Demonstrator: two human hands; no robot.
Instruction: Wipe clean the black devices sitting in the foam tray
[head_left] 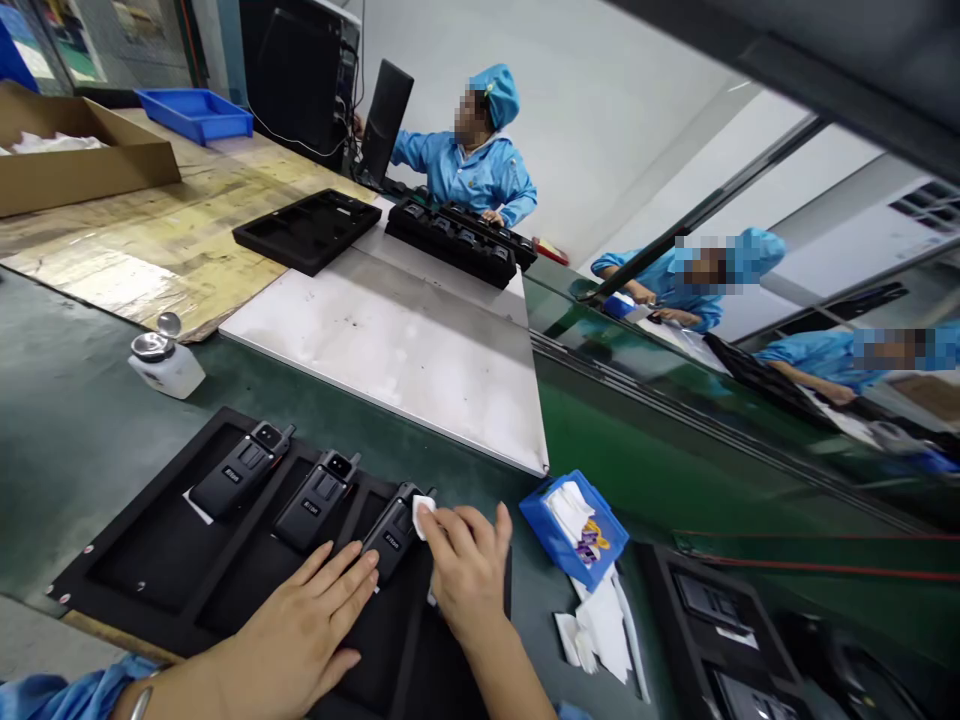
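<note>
Wiping looks under way on the third walkie-talkie (390, 535), lying in a black foam tray (120, 590) on the green desk (75, 400): the right grip (469, 570) pinches a white cloth (422, 515) against its top, the released left grip (300, 630) lies flat against it, and the body seems to call for wiping next.

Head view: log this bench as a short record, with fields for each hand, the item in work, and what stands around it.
Left hand: lying flat, fingers on the third handheld radio
Right hand: pressing a white wipe against that radio's top end
Holder: black foam tray, with two more radios
Nearby: blue box of wipes, pump bottle, steel sheet
Beyond: co-worker in blue smock, beside a loaded black tray
</note>
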